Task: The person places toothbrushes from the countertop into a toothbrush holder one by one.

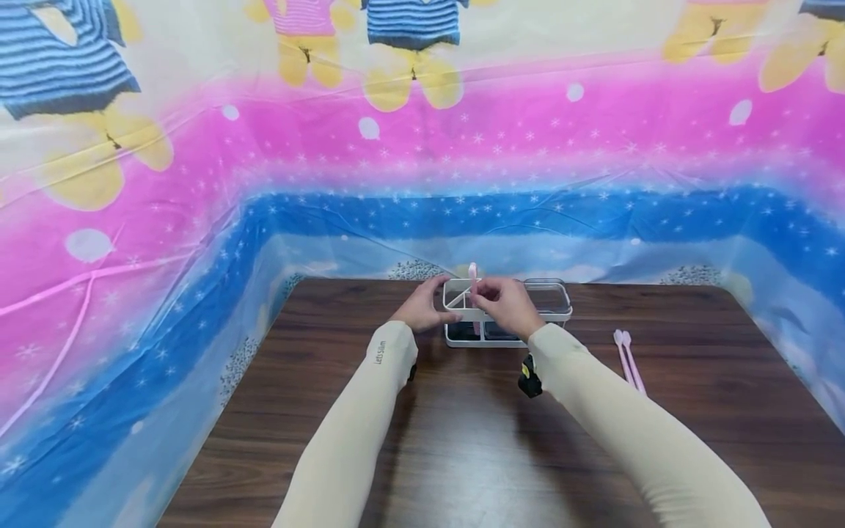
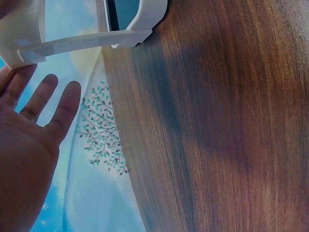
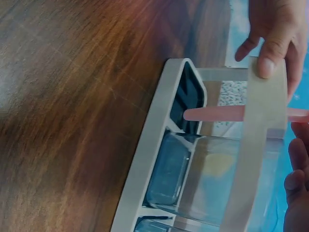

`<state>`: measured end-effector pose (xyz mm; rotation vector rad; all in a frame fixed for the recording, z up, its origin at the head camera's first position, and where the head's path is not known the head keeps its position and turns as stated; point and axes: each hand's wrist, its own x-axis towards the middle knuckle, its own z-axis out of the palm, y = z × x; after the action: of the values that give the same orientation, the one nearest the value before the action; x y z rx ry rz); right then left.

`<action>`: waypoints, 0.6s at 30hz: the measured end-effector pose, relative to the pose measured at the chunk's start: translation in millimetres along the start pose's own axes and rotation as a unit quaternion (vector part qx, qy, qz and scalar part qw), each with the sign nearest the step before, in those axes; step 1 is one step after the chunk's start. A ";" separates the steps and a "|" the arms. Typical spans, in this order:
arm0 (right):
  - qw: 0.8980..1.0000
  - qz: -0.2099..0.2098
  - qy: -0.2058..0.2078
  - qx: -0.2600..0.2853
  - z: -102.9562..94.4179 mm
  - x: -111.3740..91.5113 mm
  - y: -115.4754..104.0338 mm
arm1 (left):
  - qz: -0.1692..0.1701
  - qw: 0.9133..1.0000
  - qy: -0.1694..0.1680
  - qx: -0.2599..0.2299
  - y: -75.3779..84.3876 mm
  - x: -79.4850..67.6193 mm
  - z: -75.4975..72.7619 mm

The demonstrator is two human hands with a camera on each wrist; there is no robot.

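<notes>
A white toothbrush holder (image 1: 557, 318) with an upper frame, a lower base and clear cups stands at the table's back edge. My left hand (image 1: 422, 304) grips its left end, thumb on the front of the upper frame and fingers behind. My right hand (image 1: 511, 304) pinches a pink toothbrush (image 1: 472, 271) upright, bristle end up, inside the left section. From the right wrist view, the pink handle (image 3: 217, 113) passes through the upper frame, its lower end close over the dark base compartment. In the left wrist view, some left fingers (image 2: 65, 111) extend below the frame.
Two pink toothbrushes (image 1: 627, 356) lie side by side on the brown wooden table (image 1: 462, 455), right of the holder and partly behind the right sleeve. A patterned cloth (image 1: 422, 213) hangs behind the table and along its sides.
</notes>
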<state>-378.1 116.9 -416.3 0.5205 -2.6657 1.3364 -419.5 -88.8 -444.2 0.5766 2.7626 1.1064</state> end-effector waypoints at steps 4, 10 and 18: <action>1.000 -0.004 -0.008 -0.007 2.8 1.1 1.6 | -0.002 1.000 -0.002 0.005 -0.4 0.1 -0.7; 0.999 -0.010 -0.014 -0.027 3.7 2.4 2.2 | 0.008 1.000 -0.004 0.005 0.5 0.5 -1.0; 0.999 0.008 -0.029 -0.038 4.9 2.2 1.5 | 0.004 1.000 -0.006 0.008 0.5 -2.4 -2.6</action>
<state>-380.4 113.3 -419.9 0.5390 -2.7608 1.2368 -417.8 -91.1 -442.1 0.5942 2.7649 1.0790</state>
